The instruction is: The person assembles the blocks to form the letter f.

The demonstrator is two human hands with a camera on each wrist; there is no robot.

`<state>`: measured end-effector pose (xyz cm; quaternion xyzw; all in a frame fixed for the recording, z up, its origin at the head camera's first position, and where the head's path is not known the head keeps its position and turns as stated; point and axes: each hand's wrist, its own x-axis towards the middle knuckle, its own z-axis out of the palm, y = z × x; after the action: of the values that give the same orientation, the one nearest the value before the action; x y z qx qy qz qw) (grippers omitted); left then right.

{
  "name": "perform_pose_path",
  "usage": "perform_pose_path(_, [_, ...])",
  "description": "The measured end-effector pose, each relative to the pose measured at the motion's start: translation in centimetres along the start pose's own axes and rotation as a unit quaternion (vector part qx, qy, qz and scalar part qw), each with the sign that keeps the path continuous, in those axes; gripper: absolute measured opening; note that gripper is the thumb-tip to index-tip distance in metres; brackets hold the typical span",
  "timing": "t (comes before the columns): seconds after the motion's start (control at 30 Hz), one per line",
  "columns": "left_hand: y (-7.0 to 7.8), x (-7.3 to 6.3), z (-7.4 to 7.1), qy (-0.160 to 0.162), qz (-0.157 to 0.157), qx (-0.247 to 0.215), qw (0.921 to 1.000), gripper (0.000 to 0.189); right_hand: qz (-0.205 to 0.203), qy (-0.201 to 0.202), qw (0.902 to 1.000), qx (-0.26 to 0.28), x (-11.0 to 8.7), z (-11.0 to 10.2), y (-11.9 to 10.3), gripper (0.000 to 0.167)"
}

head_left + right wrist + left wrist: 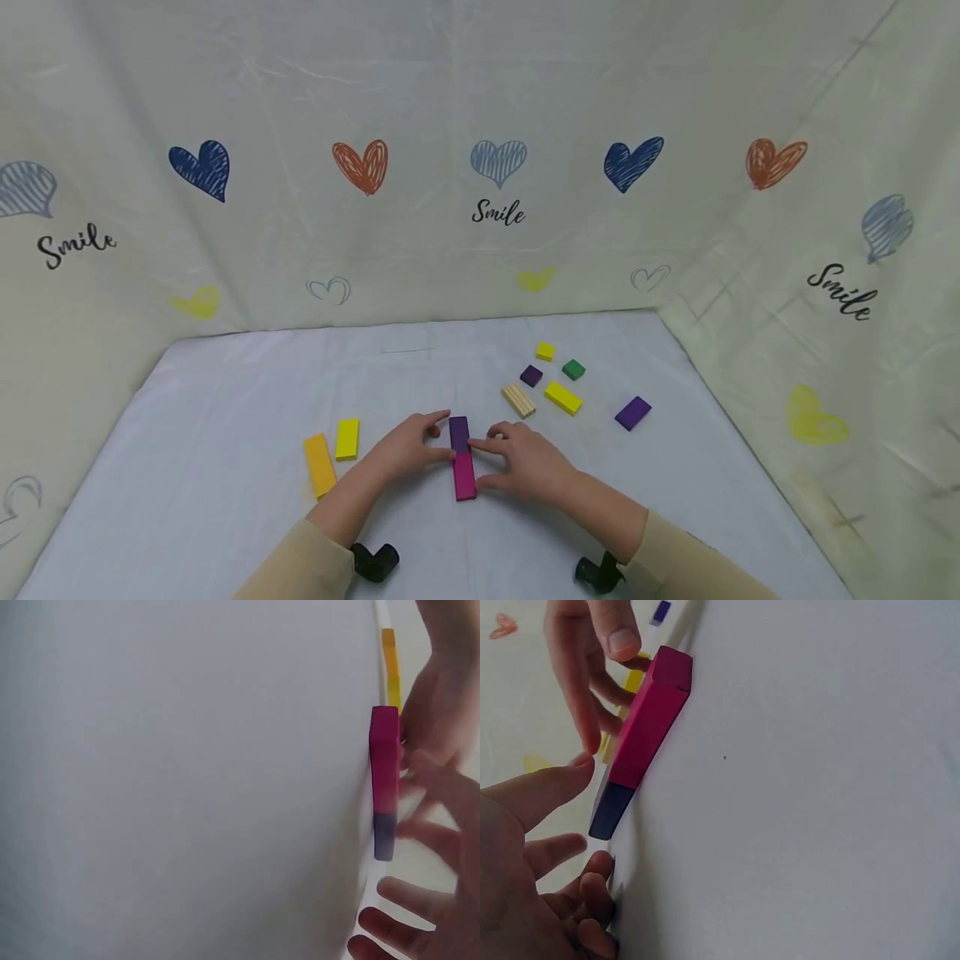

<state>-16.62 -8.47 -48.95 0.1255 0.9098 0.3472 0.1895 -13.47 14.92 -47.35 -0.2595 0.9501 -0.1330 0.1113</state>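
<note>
While a pale backdrop (420, 75) printed with hearts and the word "Smile" rose behind and at both sides, we saw a worktop (247, 375) covered in white spread out beneath it. Two arms in tan sleeves (300, 562) reached over it, ending in the left grip (408, 447) and the right grip (528, 462). Both were released, with fingers extended or loosely bent. Black fittings (377, 563) showed beside the sleeves.

Between the grips, a magenta block (464, 479) and a purple block (459, 433) lay end to end, the purple one farther from us. We saw the right index finger touch the purple block's right side, with the thumb beside the magenta one. The left thumb came up to the left side of their joint; whether it touched, we could not tell.

Left of these lay an orange block (320, 465) and, just beside it, a yellow block (347, 439). Beyond the right grip we found a ridged wooden piece (518, 400), then smallest, a green piece (573, 369) and a yellow piece (545, 351).
</note>
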Motion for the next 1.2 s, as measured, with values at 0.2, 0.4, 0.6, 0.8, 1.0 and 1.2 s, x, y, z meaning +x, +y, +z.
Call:
perform_pose_path(0.2, [0.0, -0.8, 0.0, -0.016, 0.009, 0.002, 0.9998, 0.081, 0.007, -0.001, 0.9999, -0.012, 0.9, 0.1, 0.3, 0.069])
perform_pose_path(0.4, [0.2, -0.7, 0.2, -0.015, 0.004, 0.008, 0.9998, 0.082, 0.013, 0.004, 0.9995, -0.029, 1.6, 0.3, 0.5, 0.073])
perform_pose_path(0.6, [0.2, -0.7, 0.2, -0.011, -0.001, 0.007, 0.9999, 0.079, 0.018, 0.004, 0.9992, -0.036, 1.7, 0.2, 0.3, 0.073])
perform_pose_path(0.8, [0.2, -0.7, 0.3, -0.011, -0.005, 0.005, 0.9999, 0.078, 0.027, -0.001, 0.9989, -0.039, 1.7, 0.5, 0.1, 0.073])
perform_pose_path(1.0, [0.2, -1.0, 0.5, -0.012, -0.008, 0.016, 0.9998, 0.078, 0.030, 0.001, 0.9988, -0.039, 1.4, 0.6, -0.1, 0.072])
perform_pose_path(1.2, [0.3, -1.2, 0.5, -0.011, -0.005, 0.023, 0.9997, 0.078, 0.032, 0.004, 0.9986, -0.043, 1.2, 0.7, -0.2, 0.072])
